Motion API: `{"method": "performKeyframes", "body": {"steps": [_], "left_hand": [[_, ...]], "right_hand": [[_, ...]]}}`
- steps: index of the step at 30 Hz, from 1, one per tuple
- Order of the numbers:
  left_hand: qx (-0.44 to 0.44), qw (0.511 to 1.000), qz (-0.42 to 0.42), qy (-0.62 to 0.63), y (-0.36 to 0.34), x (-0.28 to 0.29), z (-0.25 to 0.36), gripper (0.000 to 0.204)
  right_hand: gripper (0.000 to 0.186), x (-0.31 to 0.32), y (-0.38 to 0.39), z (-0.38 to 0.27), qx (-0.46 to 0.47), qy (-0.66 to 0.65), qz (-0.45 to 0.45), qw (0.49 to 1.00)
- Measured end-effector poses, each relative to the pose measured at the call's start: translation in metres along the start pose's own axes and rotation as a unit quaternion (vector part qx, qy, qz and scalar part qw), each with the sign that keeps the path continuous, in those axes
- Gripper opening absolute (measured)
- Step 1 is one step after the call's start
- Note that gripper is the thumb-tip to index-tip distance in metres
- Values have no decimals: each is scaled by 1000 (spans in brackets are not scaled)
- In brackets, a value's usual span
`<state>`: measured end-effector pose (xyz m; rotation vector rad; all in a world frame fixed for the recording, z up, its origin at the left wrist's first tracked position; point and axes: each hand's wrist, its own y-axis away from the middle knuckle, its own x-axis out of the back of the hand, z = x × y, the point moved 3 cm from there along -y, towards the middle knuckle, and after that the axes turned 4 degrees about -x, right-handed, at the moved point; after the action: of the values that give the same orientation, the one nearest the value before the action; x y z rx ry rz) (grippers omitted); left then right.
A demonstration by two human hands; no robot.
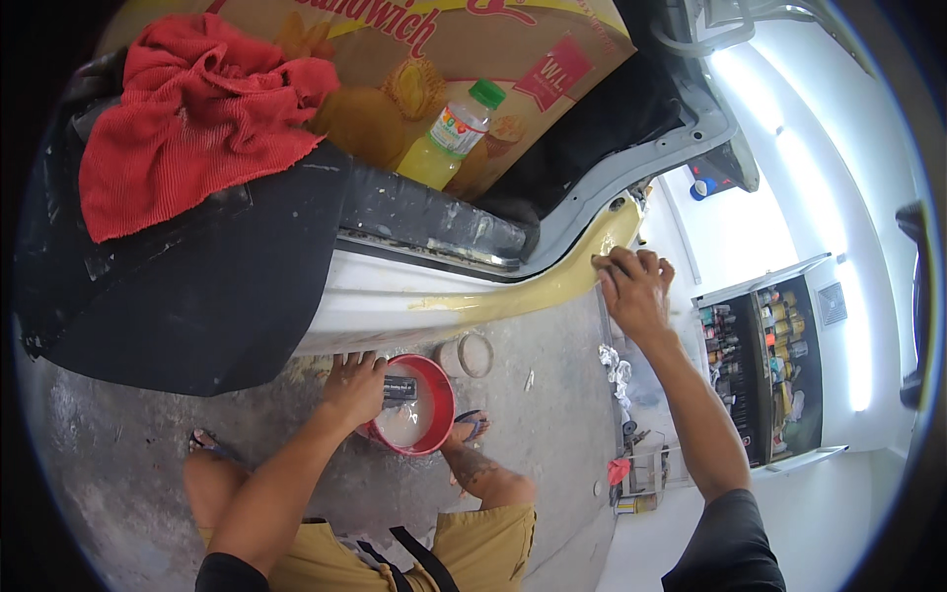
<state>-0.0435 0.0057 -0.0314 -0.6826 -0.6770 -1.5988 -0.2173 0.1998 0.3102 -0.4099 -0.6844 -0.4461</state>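
My left hand grips a dark rectangular sanding block over a red bucket of cloudy liquid, beneath the vehicle's white sill. My right hand rests its curled, slightly spread fingertips on the curved band of pale yellow filler near the pillar's rise; I can make out nothing held in it. The filler looks wet and glossy in patches. Above the sill lies a dark trim strip.
A red cloth is draped over black material at upper left, by a cardboard box and a juice bottle. A pale container stands beside the bucket. Shelves of cans and white crumpled material are at right.
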Motion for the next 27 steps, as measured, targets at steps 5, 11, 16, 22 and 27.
{"method": "performKeyframes", "body": {"steps": [5,11,16,22,27], "left_hand": [[0,1000,5,5,1,-1,-2,53],[8,1000,4,1,3,2,-2,53],[9,1000,-10,8,-1,3,-2,54],[9,999,31,-17,-4,-7,-4,48],[-2,1000,4,-31,-6,-8,-2,48]], "right_hand": [[21,0,3,-1,5,-42,-18,999],[23,1,4,-3,17,-49,-40,998],[23,2,6,-5,-22,-112,-40,993],[20,4,8,-11,-36,-143,-15,989],[22,6,5,-14,-72,-76,-24,994]]}}
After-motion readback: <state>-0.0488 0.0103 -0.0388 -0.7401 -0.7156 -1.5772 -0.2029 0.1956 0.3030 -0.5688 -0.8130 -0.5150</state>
